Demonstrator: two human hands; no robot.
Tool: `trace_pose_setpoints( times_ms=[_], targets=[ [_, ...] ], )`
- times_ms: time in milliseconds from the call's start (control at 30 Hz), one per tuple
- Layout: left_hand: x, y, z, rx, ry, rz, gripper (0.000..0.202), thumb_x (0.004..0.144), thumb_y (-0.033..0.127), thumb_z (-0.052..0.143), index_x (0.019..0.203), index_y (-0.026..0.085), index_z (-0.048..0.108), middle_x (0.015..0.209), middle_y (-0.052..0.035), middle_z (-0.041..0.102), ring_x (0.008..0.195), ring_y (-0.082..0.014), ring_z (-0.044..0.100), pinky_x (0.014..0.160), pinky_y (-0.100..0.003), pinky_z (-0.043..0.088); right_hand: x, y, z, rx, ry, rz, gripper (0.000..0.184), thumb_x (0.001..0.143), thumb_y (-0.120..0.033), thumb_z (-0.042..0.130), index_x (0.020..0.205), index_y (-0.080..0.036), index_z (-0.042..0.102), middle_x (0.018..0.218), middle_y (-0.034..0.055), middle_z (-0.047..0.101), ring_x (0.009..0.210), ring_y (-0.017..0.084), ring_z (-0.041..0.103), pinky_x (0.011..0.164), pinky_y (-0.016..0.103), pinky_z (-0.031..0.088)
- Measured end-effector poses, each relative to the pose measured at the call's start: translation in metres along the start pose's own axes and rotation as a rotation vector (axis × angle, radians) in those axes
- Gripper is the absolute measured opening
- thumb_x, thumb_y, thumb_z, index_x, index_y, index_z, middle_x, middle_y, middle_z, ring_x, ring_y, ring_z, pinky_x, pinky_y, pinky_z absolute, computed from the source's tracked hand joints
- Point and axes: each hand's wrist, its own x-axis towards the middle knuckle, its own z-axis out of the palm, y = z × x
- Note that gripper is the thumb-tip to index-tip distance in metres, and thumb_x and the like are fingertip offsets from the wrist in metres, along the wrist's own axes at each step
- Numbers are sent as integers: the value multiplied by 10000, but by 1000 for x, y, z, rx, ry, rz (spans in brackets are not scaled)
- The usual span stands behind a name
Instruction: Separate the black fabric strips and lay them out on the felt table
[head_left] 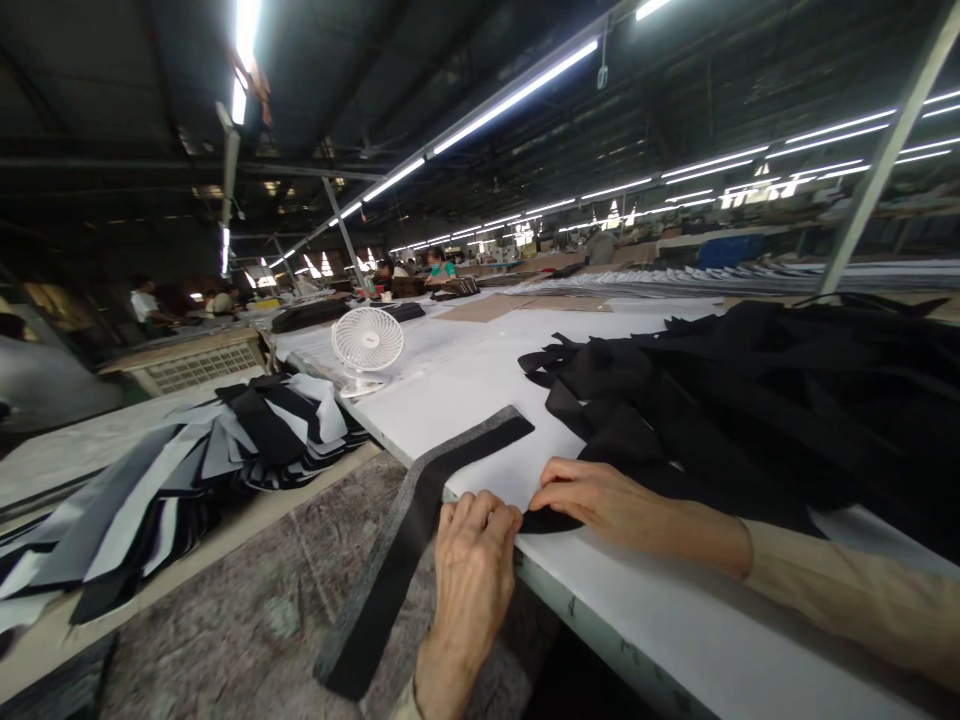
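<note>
My right hand (600, 497) pinches the tip of a black fabric piece (551, 521) at the front edge of the white-topped table (480, 375). Close beside it, my left hand (478, 545) has its fingers curled at the same edge, the thumb and forefinger meeting near that tip. Whether cloth lies between the left fingers is hidden. Under and left of my left hand, a long black strip with a grey border (420, 520) drapes over the edge and hangs down. A big heap of black fabric pieces (750, 410) covers the table's right side.
A small white fan (367, 345) stands on the table's left edge. Lower left, a stack of black, grey and white strips (187, 480) lies on another surface. A slanted pole (892, 150) rises at the right. Several people work farther back.
</note>
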Motion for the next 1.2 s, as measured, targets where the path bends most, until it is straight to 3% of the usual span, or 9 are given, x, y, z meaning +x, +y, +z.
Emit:
trace_pose_setpoints(
  times_ms=[133, 333, 433, 567, 733, 933, 1000, 1100, 1200],
  targets=[
    [2, -2, -2, -51, -41, -35, 292, 931, 168, 392, 783, 200, 642, 742, -13, 584, 724, -161, 490, 673, -320, 317, 1, 1, 0, -70, -57, -52, 376, 861, -42, 397, 1095, -196, 647, 942, 60, 548, 810, 139, 535, 697, 244, 434],
    [2, -15, -10, -611, -122, -223, 154, 890, 230, 500, 845, 203, 644, 848, -12, 642, 835, -159, 556, 778, -288, 419, 0, 5, 4, -117, -66, -92, 493, 789, 34, 386, 1133, -223, 628, 962, 58, 531, 840, 147, 523, 714, 248, 415],
    [2, -13, -10, -574, -111, -267, 81, 850, 214, 547, 849, 192, 625, 795, -3, 601, 774, -152, 534, 741, -282, 422, 0, 5, 5, -117, -51, -102, 485, 784, 31, 393, 1123, -221, 632, 960, 56, 527, 824, 145, 517, 702, 245, 408],
    [2, -6, -5, -397, -100, -179, 130, 850, 139, 514, 766, 186, 602, 750, 0, 561, 771, -157, 520, 722, -295, 388, 0, 4, 5, -123, -47, -91, 464, 793, 24, 391, 1099, -223, 637, 951, 52, 525, 814, 143, 513, 697, 243, 409],
    [-3, -7, 3, -148, 27, 51, 230, 921, 122, 403, 795, 162, 592, 745, -15, 554, 726, -156, 467, 684, -325, 321, 0, 5, 4, -117, -72, -84, 475, 789, 40, 381, 1106, -217, 623, 976, 54, 520, 843, 143, 518, 740, 250, 421],
    [-2, -14, 3, -100, 56, 205, 241, 922, 92, 398, 819, 157, 605, 739, -16, 567, 705, -148, 426, 688, -330, 316, 0, 3, 4, -147, -84, -80, 470, 809, 33, 367, 1101, -231, 625, 979, 56, 514, 855, 145, 516, 744, 257, 423],
    [-3, -18, -4, -118, 25, 238, 243, 918, 88, 399, 850, 161, 621, 753, -21, 575, 715, -150, 428, 680, -329, 318, -1, 2, 3, -143, -84, -76, 437, 845, 5, 367, 1101, -236, 626, 980, 55, 514, 855, 143, 513, 743, 257, 422],
    [-11, -26, -15, -135, -91, 275, 320, 904, 66, 396, 1070, 214, 626, 849, -34, 588, 783, -168, 449, 704, -334, 342, -2, 0, 1, -130, -69, -82, 390, 891, -46, 378, 1119, -241, 627, 984, 56, 513, 852, 142, 506, 746, 254, 418],
    [-25, -36, -22, -227, -176, 225, 401, 906, 88, 400, 1216, 280, 567, 884, -35, 574, 815, -171, 471, 717, -325, 379, -3, -4, -1, -172, -92, -124, 422, 899, -57, 388, 1186, -277, 606, 959, 53, 502, 861, 151, 488, 745, 256, 410]
  ],
)
